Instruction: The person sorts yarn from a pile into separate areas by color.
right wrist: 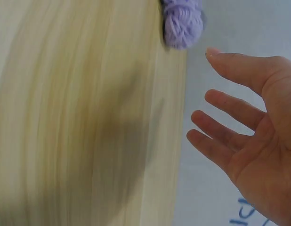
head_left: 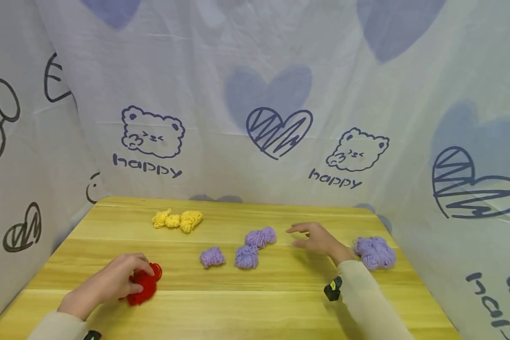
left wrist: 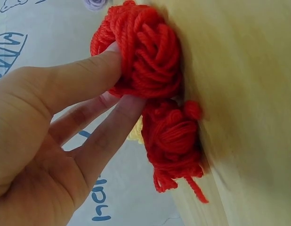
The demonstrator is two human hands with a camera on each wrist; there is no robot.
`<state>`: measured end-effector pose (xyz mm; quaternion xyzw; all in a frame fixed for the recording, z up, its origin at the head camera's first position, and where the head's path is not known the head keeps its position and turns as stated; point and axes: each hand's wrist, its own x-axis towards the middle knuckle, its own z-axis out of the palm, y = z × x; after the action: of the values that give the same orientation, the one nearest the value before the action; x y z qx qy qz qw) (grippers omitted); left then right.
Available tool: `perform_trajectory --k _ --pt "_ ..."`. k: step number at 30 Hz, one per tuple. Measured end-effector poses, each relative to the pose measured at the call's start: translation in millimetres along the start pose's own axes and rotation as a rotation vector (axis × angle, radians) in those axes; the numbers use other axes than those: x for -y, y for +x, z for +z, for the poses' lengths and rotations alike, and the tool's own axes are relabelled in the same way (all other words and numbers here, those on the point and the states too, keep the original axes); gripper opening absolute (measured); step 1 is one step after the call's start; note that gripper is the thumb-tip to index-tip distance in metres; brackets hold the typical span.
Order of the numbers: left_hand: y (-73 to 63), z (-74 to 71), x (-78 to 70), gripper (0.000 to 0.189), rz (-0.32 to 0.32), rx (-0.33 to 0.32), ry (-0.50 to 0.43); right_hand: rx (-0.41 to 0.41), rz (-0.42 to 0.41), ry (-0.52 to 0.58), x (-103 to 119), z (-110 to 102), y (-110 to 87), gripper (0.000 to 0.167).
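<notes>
With thumb and fingertips my left hand (head_left: pixel 112 279) pinches a ball of red yarn (left wrist: pixel 150 52) at the table's left front. A smaller red yarn bundle (left wrist: pixel 173 136), with loose strands at its end, adjoins it. My right hand (head_left: pixel 316 240) hovers above the table with nothing in it, its fingers loosely spread and pointing left. Nearest its fingertips lies a pair of lilac yarn balls (head_left: pixel 260 237), end to end with another lilac ball (head_left: pixel 246 257). In the right wrist view, a lilac ball (right wrist: pixel 183 28) sits beyond the thumb.
A small lilac yarn bundle (head_left: pixel 212 257) lies mid-table, left of the lilac balls. Yellow yarn (head_left: pixel 178 220) rests at the back left. By the right edge sits a larger lilac bundle (head_left: pixel 375 252), beside my right forearm. A printed white cloth (head_left: pixel 212 156) hangs around the wooden table (head_left: pixel 238 316).
</notes>
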<state>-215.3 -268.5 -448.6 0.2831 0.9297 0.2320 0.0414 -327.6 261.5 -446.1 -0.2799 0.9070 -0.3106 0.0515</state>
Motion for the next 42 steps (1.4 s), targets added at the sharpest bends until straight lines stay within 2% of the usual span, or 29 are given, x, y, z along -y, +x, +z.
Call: perform_trajectory --k 8,19,30,42 --pt "2.6 0.8 0.5 0.028 0.006 0.004 -0.008 -0.001 -0.009 0.062 17 20 18.4 0.037" --pt "1.1 1.7 0.7 0.028 0.006 0.004 -0.015 -0.016 -0.019 0.058 28 42 38.2 0.039" --pt "-0.3 2.0 2.1 0.028 0.009 -0.006 -0.013 -0.028 -0.109 -0.031 36 57 48.8 0.041" --pt "-1.6 1.7 -0.2 0.028 -0.019 0.011 -0.023 -0.097 -0.021 -0.193 40 63 50.7 0.033"
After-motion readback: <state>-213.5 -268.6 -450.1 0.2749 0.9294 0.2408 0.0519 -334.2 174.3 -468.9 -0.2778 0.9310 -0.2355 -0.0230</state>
